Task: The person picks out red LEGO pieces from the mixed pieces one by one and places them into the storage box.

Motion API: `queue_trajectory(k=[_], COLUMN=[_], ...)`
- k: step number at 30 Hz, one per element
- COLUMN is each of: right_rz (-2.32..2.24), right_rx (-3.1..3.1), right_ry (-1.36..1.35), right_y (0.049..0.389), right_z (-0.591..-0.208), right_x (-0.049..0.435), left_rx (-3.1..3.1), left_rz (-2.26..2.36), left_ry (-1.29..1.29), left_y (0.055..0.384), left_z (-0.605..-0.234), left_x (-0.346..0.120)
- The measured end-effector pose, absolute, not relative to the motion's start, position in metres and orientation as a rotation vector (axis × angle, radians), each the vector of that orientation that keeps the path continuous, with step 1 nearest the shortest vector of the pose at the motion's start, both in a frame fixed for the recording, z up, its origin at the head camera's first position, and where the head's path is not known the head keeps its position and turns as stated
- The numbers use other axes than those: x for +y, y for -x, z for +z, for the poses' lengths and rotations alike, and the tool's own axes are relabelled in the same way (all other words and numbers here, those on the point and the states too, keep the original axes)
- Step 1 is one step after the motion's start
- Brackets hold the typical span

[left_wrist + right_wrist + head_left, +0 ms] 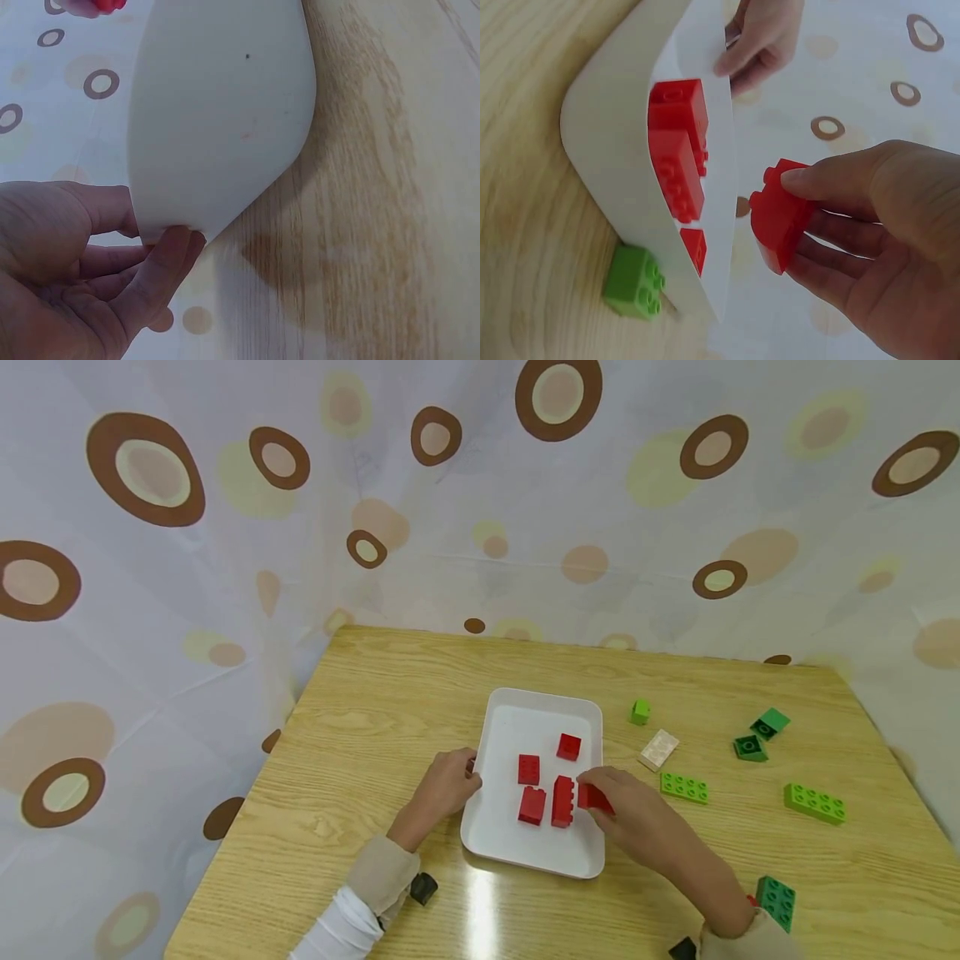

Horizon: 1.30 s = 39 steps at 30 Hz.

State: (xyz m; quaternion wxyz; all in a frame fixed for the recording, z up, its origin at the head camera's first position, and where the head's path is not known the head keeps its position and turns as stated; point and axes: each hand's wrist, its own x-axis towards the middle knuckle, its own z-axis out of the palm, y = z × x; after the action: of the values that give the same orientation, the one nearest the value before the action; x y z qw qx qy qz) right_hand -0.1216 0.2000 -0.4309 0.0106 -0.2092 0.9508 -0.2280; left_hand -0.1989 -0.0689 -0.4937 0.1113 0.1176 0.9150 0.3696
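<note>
A white tray (510,727) stands on the table with several red bricks lying in it, among them a long studded brick (562,802), a small square brick (569,747) and a flat-lying brick (528,769). My left hand (442,785) pinches the tray's left rim between thumb and fingers, as the left wrist view shows close up. At the tray's right side, my right hand (630,814) holds a red brick with a curved side (780,214) between thumb and fingers. This brick is above the tray, apart from the others in the right wrist view.
Right of the tray lie a small lime brick (640,712), a pale brick (659,750), lime bricks (684,787) (814,803) and dark green pieces (771,723). Near my right forearm is a dark green brick (777,902), with a bit of red beside it. A patterned curtain (465,527) hangs behind the table (375,693).
</note>
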Motion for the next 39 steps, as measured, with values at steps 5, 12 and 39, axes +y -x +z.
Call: queue_trajectory(k=[5,12,39], right_rz=[-0.745,-0.73,-0.604], right_rx=[2.878,2.796,2.731], right_ry=[0.645,0.673,0.635], right_y=[0.118,0.113,0.112], right_z=[-0.433,-0.442,-0.468], right_x=[0.188,0.177,0.163], left_rx=[2.687,2.679,2.667], left_rz=[1.077,1.075,1.068], left_ry=[-0.345,-0.323,-0.311], left_y=[0.199,0.199,0.2], left_z=[-0.492,-0.492,-0.492], left_x=[-0.068,-0.068,-0.068])
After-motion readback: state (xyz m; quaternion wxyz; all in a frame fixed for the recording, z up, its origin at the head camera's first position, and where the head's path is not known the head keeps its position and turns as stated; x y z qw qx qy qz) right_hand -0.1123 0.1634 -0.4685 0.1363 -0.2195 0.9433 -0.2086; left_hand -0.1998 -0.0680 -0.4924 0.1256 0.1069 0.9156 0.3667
